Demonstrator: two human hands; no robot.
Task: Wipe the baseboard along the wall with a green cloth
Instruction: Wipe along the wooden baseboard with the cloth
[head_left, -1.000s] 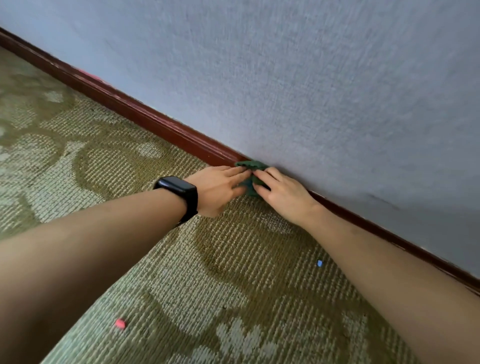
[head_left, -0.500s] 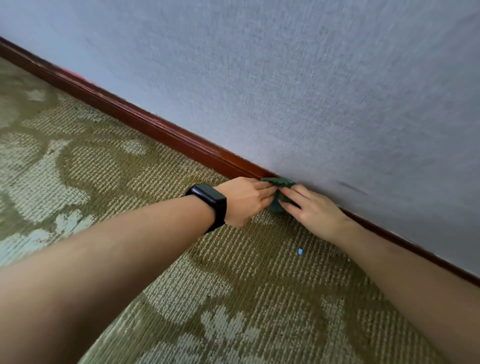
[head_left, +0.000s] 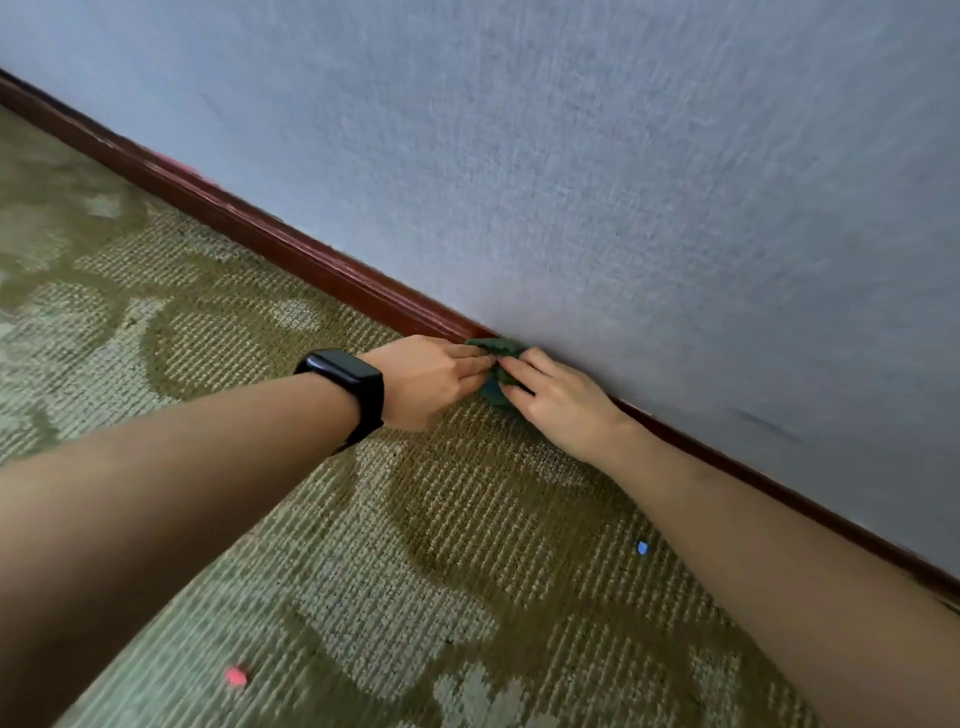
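Note:
A dark reddish-brown baseboard (head_left: 291, 249) runs diagonally from upper left to lower right where the grey wall meets the carpet. A small bunched green cloth (head_left: 496, 369) is pressed against it near the middle of the view. My left hand (head_left: 431, 379), with a black watch on its wrist, pinches the cloth from the left. My right hand (head_left: 561, 402) holds the cloth from the right, its fingers over the cloth. Most of the cloth is hidden between the fingers.
A green patterned carpet (head_left: 363, 545) covers the floor. A small blue speck (head_left: 642, 547) lies on it under my right forearm, and a small pink speck (head_left: 236, 675) lies near the bottom left. The textured grey wall (head_left: 623, 182) fills the upper right.
Both hands stay together on the cloth at the baseboard. The view has shifted, so the blue speck now lies lower and the pink speck is back in sight.

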